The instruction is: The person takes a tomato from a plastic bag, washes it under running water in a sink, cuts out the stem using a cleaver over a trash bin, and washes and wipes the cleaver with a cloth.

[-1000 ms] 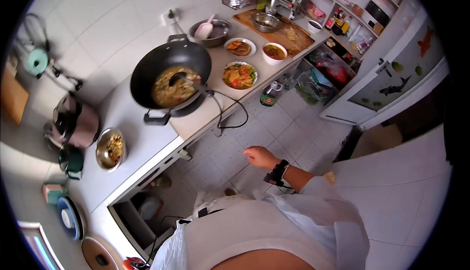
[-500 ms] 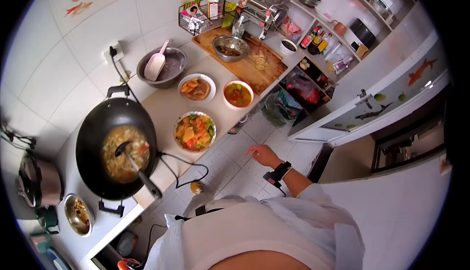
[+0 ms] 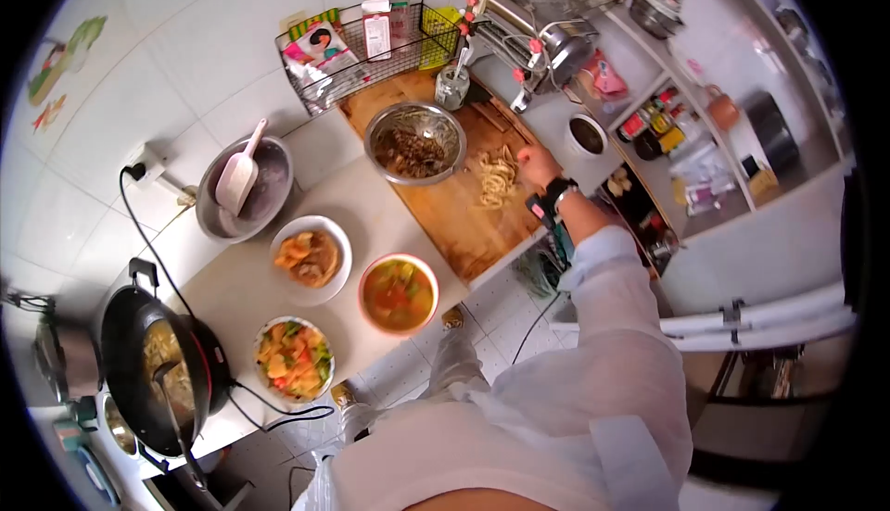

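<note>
Flanking pale strips (image 3: 498, 179), right hand (image 3: 539, 168), its grip unclear.

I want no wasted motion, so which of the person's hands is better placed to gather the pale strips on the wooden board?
Probably the right hand: it is at the wooden board, close beside the pale strips. The left hand is out of view, so its reach can't be judged.

Lit brightly, evenly | glinting on steel bowl (image 3: 448, 138) left of right hand (image 3: 540, 168) | slightly blurred on shelves (image 3: 795, 180) right of it | bent by fisheye, black at corners
</note>
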A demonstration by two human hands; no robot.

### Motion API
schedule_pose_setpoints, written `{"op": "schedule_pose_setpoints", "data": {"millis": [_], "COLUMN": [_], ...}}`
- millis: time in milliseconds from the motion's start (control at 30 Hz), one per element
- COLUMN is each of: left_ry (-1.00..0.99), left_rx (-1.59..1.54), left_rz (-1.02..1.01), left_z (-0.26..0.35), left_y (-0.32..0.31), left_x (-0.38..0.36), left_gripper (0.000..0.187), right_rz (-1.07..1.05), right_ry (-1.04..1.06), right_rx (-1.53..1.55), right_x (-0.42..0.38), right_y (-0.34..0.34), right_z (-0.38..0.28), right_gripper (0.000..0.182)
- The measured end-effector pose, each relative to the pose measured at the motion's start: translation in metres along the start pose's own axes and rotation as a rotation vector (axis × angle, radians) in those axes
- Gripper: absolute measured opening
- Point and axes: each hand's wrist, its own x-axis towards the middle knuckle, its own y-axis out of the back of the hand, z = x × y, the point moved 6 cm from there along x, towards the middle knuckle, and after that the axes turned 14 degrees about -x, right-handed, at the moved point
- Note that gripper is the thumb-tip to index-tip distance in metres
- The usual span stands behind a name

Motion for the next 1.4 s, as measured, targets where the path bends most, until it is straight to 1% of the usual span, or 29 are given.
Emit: {"op": "schedule_pose_setpoints", "data": {"millis": [67, 167, 200, 300, 333, 400, 433, 467, 533, 600, 667, 700, 733, 800, 867, 933, 967, 1000, 1033, 1067, 1100, 1167, 1200, 1233, 1267, 1300, 1333, 1367, 1400], "left_ry": [-0.015, -0.022, -0.024, -0.038, -0.039, -0.047, -0.048, -0.053, -0.059, -0.072, -0.080, -0.086, -0.090, -0.103, -0.112, -0.118, -0.130, -0.132, -0.136, -0.141, -0.145, -0.141, -0.132, -0.122, -0.086, -0.076, -0.015, -0.001, 0.040], "left_rx": [-0.016, -0.035, -0.045, -0.069, -0.081, -0.089, -0.101, -0.108, -0.126, -0.149, -0.163, -0.175, -0.183, -0.211, -0.250, -0.303, -0.338, -0.385, -0.442, -0.509, -0.564, -0.686, -0.759, -0.745, -0.729, -0.738, -0.796, -0.815, -0.818], "left_rz": [0.034, 0.093, 0.115, 0.157, 0.166, 0.182, 0.187, 0.193, 0.203, 0.215, 0.219, 0.212, 0.209, 0.202, 0.184, 0.160, 0.148, 0.130, 0.113, 0.092, 0.069, 0.037, 0.102, -0.071, -0.241, -0.249, -0.257, -0.248, -0.278], "left_z": [-0.027, -0.057, -0.065, -0.078, -0.081, -0.084, -0.086, -0.086, -0.084, -0.080, -0.074, -0.069, -0.065, -0.055, -0.046, -0.034, -0.030, -0.025, -0.021, -0.021, -0.018, -0.018, -0.019, -0.017, -0.012, -0.009, -0.005, 0.002, 0.004], "left_y": [-0.024, -0.049, -0.054, -0.067, -0.071, -0.074, -0.075, -0.075, -0.070, -0.062, -0.053, -0.050, -0.045, -0.029, -0.009, 0.017, 0.030, 0.044, 0.062, 0.076, 0.090, 0.105, 0.104, 0.111, 0.117, 0.120, 0.124, 0.129, 0.141], "left_x": [-0.036, -0.086, -0.101, -0.136, -0.146, -0.161, -0.167, -0.172, -0.183, -0.192, -0.199, -0.203, -0.206, -0.210, -0.217, -0.226, -0.230, -0.236, -0.246, -0.255, -0.268, -0.280, -0.285, -0.282, -0.282, -0.285, -0.290, -0.299, -0.304], "left_gripper": [0.042, 0.042, 0.042, 0.043, 0.043, 0.043, 0.044, 0.044, 0.044, 0.044, 0.045, 0.045, 0.045, 0.045, 0.045, 0.046, 0.046, 0.046, 0.046, 0.046, 0.047, 0.047, 0.049, 0.051, 0.051, 0.051, 0.052, 0.053, 0.054], "right_rz": [-0.120, -0.141, -0.151, -0.320, -0.325, -0.272, -0.314, -0.310, -0.457, -0.438, -0.241, -0.343, -0.368, -0.207, -0.177, -0.066, -0.092, -0.047, -0.061, -0.117, 0.059, -0.221, -0.201, -0.294, -0.242, -0.205, -0.147, -0.204, -0.353], "right_ry": [-0.037, -0.008, 0.013, 0.064, 0.082, 0.105, 0.140, 0.153, 0.104, 0.140, -0.029, -0.095, -0.071, -0.068, -0.100, -0.068, -0.074, -0.022, 0.005, 0.045, 0.192, 0.127, 0.383, 0.397, 0.407, 0.572, 0.732, 0.773, 0.819], "right_rx": [0.011, 0.034, 0.043, -0.078, -0.073, -0.243, -0.242, -0.239, -0.241, -0.245, -0.068, -0.030, -0.055, 0.040, 0.017, 0.064, 0.062, 0.214, 0.684, 0.796, 0.832, 0.867, 0.938, 0.875, 0.862, 0.759, 0.659, 0.693, 0.749], "right_x": [0.066, 0.122, 0.136, 0.159, 0.166, 0.176, 0.180, 0.178, 0.166, 0.171, 0.168, 0.164, 0.157, 0.128, 0.088, 0.036, 0.000, -0.026, -0.064, -0.101, -0.136, -0.175, -0.184, -0.192, -0.207, -0.218, -0.229, -0.250, -0.265], "right_y": [-0.024, -0.031, -0.037, -0.051, -0.059, -0.074, -0.081, -0.069, -0.051, -0.059, -0.051, -0.041, -0.035, -0.014, -0.002, 0.007, 0.025, 0.024, 0.027, 0.049, 0.081, 0.096, 0.108, 0.121, 0.143, 0.149, 0.157, 0.162, 0.148], "right_z": [0.013, 0.007, 0.003, -0.012, -0.014, -0.017, -0.017, -0.023, -0.031, -0.031, -0.020, -0.017, -0.015, -0.006, 0.006, 0.021, 0.025, 0.033, 0.044, 0.037, 0.021, 0.016, -0.006, -0.025, -0.057, -0.077, -0.098, -0.125, -0.141], "right_gripper": [0.025, 0.036, 0.036, 0.044, 0.044, 0.052, 0.055, 0.055, 0.041, 0.043, 0.044, 0.045, 0.043, 0.038, 0.033, 0.034, 0.037, 0.039, 0.037, 0.032, 0.030, 0.033, 0.028, 0.025, 0.018, 0.014, 0.012, 0.011, 0.011]}}
